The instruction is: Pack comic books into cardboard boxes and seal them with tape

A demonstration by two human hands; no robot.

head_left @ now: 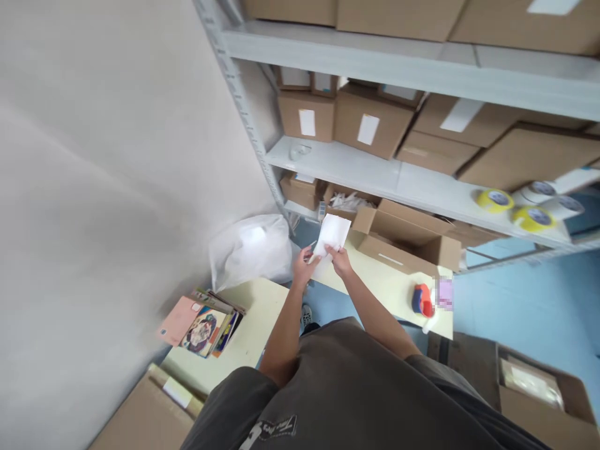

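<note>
A small white packet or folded paper is held up in front of me at the middle of the head view. My right hand grips its lower right edge, thumb on top. My left hand is at its lower left corner, fingers curled, with a thin pale item by the fingertips that I cannot make out clearly. Just beyond my hands, an open cardboard box stands on a pale yellow table.
Shelves with cartons and tape rolls stand ahead. A red and blue tape dispenser is on the table at right. A white plastic bag and a pile of books are at left. Another open box is at lower right.
</note>
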